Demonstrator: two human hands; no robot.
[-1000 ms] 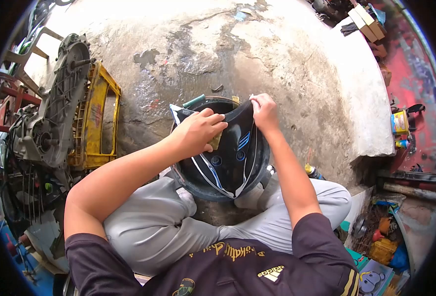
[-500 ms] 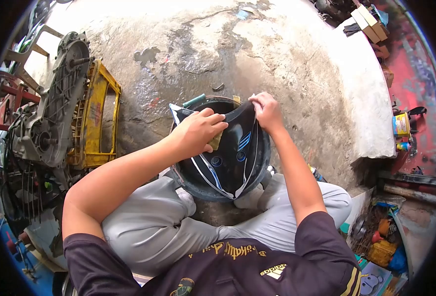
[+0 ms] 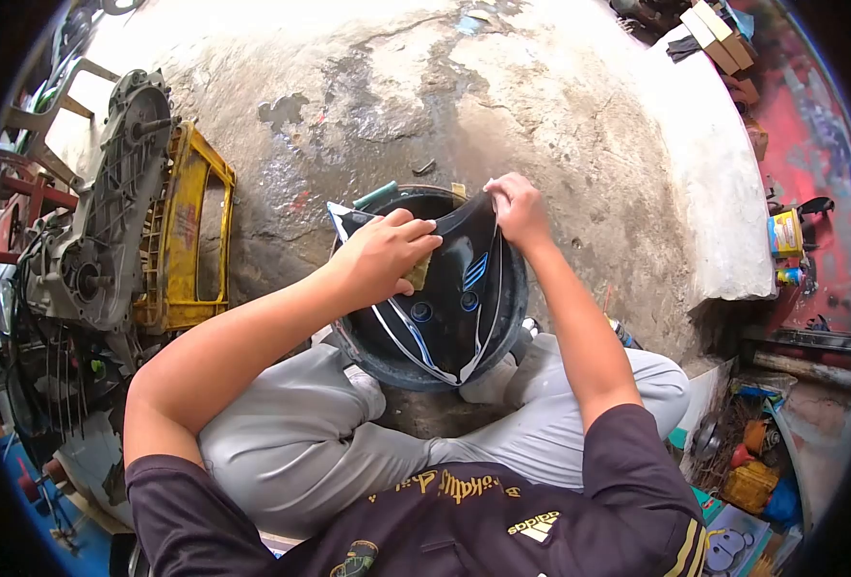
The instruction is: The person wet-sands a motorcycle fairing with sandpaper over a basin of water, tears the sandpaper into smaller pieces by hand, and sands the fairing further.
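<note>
A glossy black motorcycle fairing panel [image 3: 449,274] with blue and white stripes and two round holes rests across a round black tub [image 3: 348,332]. Its point faces my body. My left hand [image 3: 382,258] presses a yellowish-brown sheet, which looks like sandpaper [image 3: 417,275], flat against the panel's left upper part; the palm hides most of it. With thumb and fingers, my right hand [image 3: 519,207] pinches the panel's upper right corner above the tub rim.
A teal roll [image 3: 376,195] and a small tan piece [image 3: 459,191] lie on the tub's far rim. Left stand a yellow crate [image 3: 199,231] and a grey engine casing [image 3: 108,212]. The concrete floor [image 3: 579,173] is partly wet. Right, a white ledge [image 3: 723,212] borders cluttered parts.
Both hands keep their hold on the panel and the sheet. The left hand sits almost where it was; the whole view has shifted only slightly.
</note>
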